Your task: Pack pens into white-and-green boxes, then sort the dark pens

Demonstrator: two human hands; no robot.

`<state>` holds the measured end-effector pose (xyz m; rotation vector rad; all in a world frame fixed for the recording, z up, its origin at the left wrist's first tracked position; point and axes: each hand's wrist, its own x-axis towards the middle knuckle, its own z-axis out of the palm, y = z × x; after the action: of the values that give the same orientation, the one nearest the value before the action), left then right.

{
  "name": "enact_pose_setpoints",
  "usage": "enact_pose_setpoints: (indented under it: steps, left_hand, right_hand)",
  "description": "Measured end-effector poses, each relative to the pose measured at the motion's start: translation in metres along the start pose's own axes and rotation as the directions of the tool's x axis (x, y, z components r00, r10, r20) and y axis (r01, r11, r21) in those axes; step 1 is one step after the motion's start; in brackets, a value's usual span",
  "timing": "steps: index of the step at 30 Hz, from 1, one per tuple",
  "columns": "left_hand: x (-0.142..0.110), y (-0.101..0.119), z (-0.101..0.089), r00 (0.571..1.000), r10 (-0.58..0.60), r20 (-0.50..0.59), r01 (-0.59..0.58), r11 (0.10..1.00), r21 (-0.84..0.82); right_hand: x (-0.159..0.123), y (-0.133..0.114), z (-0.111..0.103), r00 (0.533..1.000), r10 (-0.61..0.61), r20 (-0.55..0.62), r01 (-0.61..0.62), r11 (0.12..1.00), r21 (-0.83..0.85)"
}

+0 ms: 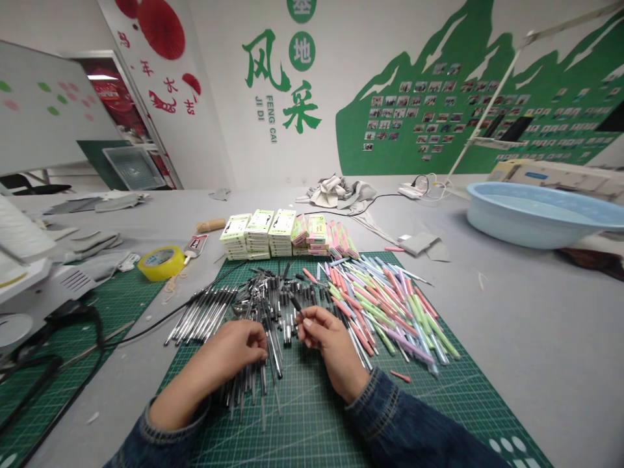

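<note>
My right hand (329, 344) pinches a short black piece, which looks like a pen cap (295, 303), between thumb and fingertips above the middle of the green cutting mat (312, 416). To its left, my left hand (238, 344) is closed with curled fingers over loose pens; what lies in its grip is hidden. Beneath and below that hand spread clear pen parts with black ends (251, 383). Behind both hands lies a pile of black caps and clear pens (266, 286). A row of clear black-ended pens (202, 315) lies left of the pile.
Many pastel pens (380, 292) lie to the right. Small stacked boxes (260, 224) stand behind the mat. Yellow tape (162, 263) and a black cable (151, 327) lie left. A blue basin (536, 218) stands far right, with crumpled cloth (336, 192) at the back.
</note>
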<state>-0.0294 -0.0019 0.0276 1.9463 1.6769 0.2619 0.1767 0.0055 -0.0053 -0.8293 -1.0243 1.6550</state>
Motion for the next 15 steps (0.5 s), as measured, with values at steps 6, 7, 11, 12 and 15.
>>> enact_pose_setpoints:
  steps: [6,7,11,12,15]
  left_hand:
    - [-0.010,0.018,0.020,0.995,-0.053,-0.086,0.074,0.964,0.256]
    - [-0.011,0.019,0.022,0.994,-0.054,-0.097,0.080,0.955,0.285]
    - [-0.013,0.021,0.028,0.993,-0.040,-0.115,0.076,0.942,0.327]
    - [-0.012,0.021,0.028,0.992,-0.039,-0.117,0.075,0.946,0.316]
    - [-0.009,0.020,0.024,0.989,-0.052,-0.136,0.082,0.970,0.228]
  right_hand:
    - [0.000,0.001,-0.001,1.000,-0.004,-0.009,0.004,1.000,-0.004]
    - [0.000,0.001,-0.001,1.000,-0.004,-0.008,0.004,1.000,-0.004]
    - [0.001,0.001,-0.001,1.000,-0.010,-0.010,0.010,1.000,-0.012]
    - [0.001,0.001,-0.001,1.000,-0.011,-0.010,0.011,1.000,-0.017]
    - [0.001,-0.001,-0.001,1.000,-0.018,-0.007,0.017,0.999,-0.031]
